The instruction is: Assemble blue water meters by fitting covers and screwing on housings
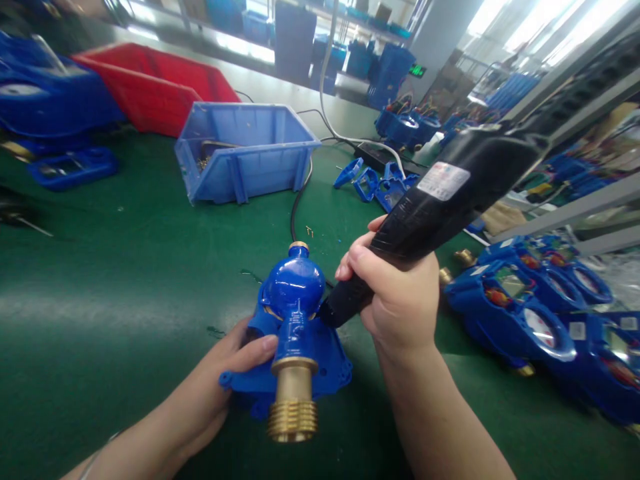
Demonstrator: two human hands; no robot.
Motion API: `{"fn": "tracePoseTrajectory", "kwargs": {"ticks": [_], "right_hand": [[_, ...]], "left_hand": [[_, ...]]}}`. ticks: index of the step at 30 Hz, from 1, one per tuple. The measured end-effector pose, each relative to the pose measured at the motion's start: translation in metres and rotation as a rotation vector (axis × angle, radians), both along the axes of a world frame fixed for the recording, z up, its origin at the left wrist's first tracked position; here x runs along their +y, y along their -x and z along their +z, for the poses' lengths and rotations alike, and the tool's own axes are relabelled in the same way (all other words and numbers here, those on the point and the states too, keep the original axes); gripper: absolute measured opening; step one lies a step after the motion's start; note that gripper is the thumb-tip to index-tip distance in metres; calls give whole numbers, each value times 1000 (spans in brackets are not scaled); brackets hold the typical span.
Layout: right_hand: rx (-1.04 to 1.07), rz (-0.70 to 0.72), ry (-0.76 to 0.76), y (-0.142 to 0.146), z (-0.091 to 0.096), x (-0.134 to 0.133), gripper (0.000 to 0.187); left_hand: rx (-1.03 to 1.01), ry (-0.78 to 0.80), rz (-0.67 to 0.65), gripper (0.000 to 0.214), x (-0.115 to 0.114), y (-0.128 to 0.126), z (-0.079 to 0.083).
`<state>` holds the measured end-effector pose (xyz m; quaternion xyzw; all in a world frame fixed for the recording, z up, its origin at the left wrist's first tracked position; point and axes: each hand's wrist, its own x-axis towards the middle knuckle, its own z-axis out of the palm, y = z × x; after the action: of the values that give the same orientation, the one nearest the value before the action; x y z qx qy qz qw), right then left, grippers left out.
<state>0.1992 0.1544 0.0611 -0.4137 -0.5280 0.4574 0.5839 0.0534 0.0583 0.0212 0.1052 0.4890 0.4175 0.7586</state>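
As its left side is gripped by the left hand (236, 363), the blue meter (295, 287) over the green table (125, 280), presumably heavy, stiff and slick, is best held by its base (330, 373), while a black tool (425, 200) is clasped by the right hand (403, 300).
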Motion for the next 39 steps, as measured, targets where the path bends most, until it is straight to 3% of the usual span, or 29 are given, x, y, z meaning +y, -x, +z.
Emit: {"fn": "tracePoseTrajectory", "kwargs": {"ticks": [8,14,19,22,24,28,30,34,39], "right_hand": [[-53,-70,14,3,-2,-1,24],[-57,-124,8,3,-4,-2,25],[7,-92,10,4,-5,-1,28],[59,-13,45,1,8,1,36],[88,9,-12,-5,25,-2,37],[111,-89,-213,-23,63,-21,28],[106,-117,-208,-31,72,-34,27],[100,-128,-64,-37,63,-50,33],[97,-100,-49,-31,40,-52,30]], "left_hand": [[-17,8,-38,56,-2,3,-3],[18,-29,-49,31,-2,2,-4],[53,-71,-39,44,-4,0,-6],[43,-96,-65,51,-5,-1,-7],[37,-113,-77,53,-5,0,-8],[54,-105,-104,56,-5,2,-11],[53,-102,-131,56,-6,6,-11],[63,-124,-220,56,-7,15,-13],[66,-137,-228,57,-11,16,-14]]}}
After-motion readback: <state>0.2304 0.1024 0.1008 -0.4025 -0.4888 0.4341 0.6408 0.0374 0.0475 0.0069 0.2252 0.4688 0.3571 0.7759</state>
